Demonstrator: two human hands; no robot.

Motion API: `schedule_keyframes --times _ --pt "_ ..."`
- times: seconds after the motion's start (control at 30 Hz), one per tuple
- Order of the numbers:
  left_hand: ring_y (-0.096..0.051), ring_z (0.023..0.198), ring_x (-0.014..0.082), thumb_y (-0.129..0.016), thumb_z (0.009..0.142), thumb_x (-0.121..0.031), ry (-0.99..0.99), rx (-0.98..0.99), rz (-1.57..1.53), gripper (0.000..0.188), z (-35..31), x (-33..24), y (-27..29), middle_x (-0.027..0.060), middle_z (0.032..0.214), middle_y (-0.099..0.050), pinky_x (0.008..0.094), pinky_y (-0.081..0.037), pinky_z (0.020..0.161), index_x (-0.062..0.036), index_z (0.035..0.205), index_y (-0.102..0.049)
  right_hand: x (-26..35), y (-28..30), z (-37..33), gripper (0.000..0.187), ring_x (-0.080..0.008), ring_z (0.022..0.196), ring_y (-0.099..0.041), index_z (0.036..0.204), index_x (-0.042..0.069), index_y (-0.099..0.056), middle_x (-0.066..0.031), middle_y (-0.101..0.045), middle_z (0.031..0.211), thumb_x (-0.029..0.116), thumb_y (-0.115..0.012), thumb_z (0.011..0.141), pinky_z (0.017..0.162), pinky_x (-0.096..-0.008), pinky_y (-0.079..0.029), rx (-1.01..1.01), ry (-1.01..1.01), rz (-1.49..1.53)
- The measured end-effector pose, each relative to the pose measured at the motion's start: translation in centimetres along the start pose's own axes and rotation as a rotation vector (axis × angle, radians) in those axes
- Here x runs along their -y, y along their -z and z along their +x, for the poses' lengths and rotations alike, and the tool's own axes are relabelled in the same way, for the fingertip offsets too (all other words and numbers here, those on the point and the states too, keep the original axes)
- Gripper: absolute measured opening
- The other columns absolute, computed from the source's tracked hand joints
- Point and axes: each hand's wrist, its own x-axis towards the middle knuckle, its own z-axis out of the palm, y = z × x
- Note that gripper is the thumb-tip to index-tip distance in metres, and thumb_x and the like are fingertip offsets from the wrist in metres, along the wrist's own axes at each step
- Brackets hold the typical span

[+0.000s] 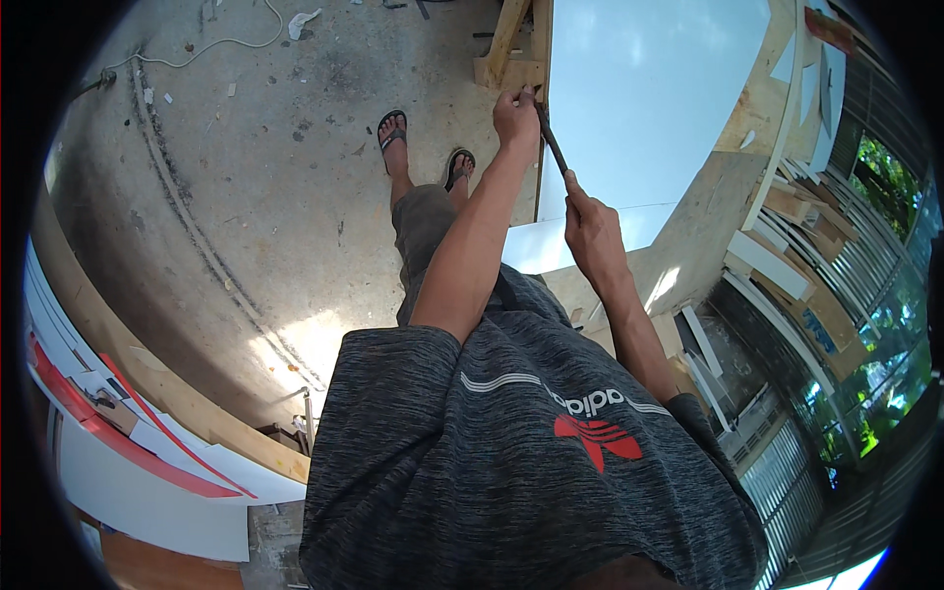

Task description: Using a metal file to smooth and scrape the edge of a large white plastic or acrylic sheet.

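Here, gripping a thin dark tool (552,141) in both fists, left hand (515,120) at the white board's (649,88) edge, right hand (590,231) lower down.

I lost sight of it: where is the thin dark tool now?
Head view, upper middle: the dark tool spans both hands, left hand and right hand, at the white panel's edge.

A slim dark hand file (553,144) slants across the near edge of a glossy white panel (649,88), its upper end pinched at the panel's corner and its lower end held in a fist. The tool is thin, straight and blackish, tilted from upper left down to lower right. The panel is smooth and reflective, mirroring pale sky, and lies flat on a timber-framed bench (511,49). Its straight near edge runs just beside the file; whether the file actually touches that edge cannot be told.
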Motion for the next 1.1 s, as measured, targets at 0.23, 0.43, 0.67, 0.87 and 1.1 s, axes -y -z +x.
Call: schedule_keyframes --times 0.23,0.43,0.67,0.87,1.1 --pt "-0.067 0.076 0.0187 -0.065 0.103 -0.027 0.247 0.127 -0.189 0.027 2.9 0.7 0.7 0.0083 0.089 -0.069 0.0382 -0.053 0.067 0.0002 0.106 -0.066 -0.4 -1.1 1.8 0.039 -0.0365 0.058 -0.06 0.14 0.005 -0.061 -0.0258 -0.062 0.073 0.005 -0.057 0.101 0.059 -0.0455 -0.046 -0.035 0.044 0.027" --pt "-0.066 0.07 0.018 -0.065 0.103 -0.027 0.208 0.306 -0.156 0.027 -0.6 1.1 2.3 0.0081 0.086 -0.067 0.0345 -0.055 0.056 -0.0003 0.1 -0.063 0.7 1.7 -2.2 0.039 -0.036 0.058 -0.06 0.14 0.004 -0.061 -0.026 -0.062 0.073 0.005 -0.056 0.101 0.059 -0.044 -0.047 0.03 -0.065 0.046" --pt "-0.067 0.072 0.0186 -0.062 0.104 -0.029 0.217 0.117 -0.071 0.029 1.8 3.4 2.1 0.0085 0.088 -0.068 0.0345 -0.058 0.063 0.0001 0.104 -0.063 -0.2 -1.8 0.1 0.04 -0.0443 0.065 -0.063 0.138 0.005 -0.06 -0.0267 -0.062 0.071 0.007 -0.054 0.099 0.061 -0.0534 -0.048 0.088 -0.019 -0.044" --pt "-0.073 0.079 0.0218 -0.059 0.105 -0.025 0.215 0.275 -0.111 0.03 1.9 2.6 2.2 0.0153 0.095 -0.075 0.033 -0.061 0.07 0.0027 0.115 -0.059 -0.8 -2.2 -0.4 0.039 -0.0417 0.065 -0.063 0.137 0.003 -0.061 -0.0264 -0.063 0.074 0.006 -0.056 0.099 0.061 -0.0482 -0.049 -0.022 0.029 0.042" --pt "-0.069 0.072 0.0198 -0.062 0.104 -0.029 0.293 0.323 -0.008 0.032 -2.5 3.2 3.6 0.0098 0.088 -0.065 0.0361 -0.059 0.06 0.002 0.109 -0.059 -0.8 -0.1 -5.3 0.042 -0.0344 0.06 -0.06 0.141 0.004 -0.059 -0.0236 -0.06 0.072 0.002 -0.057 0.099 0.059 -0.0446 -0.047 0.082 -0.053 0.032"
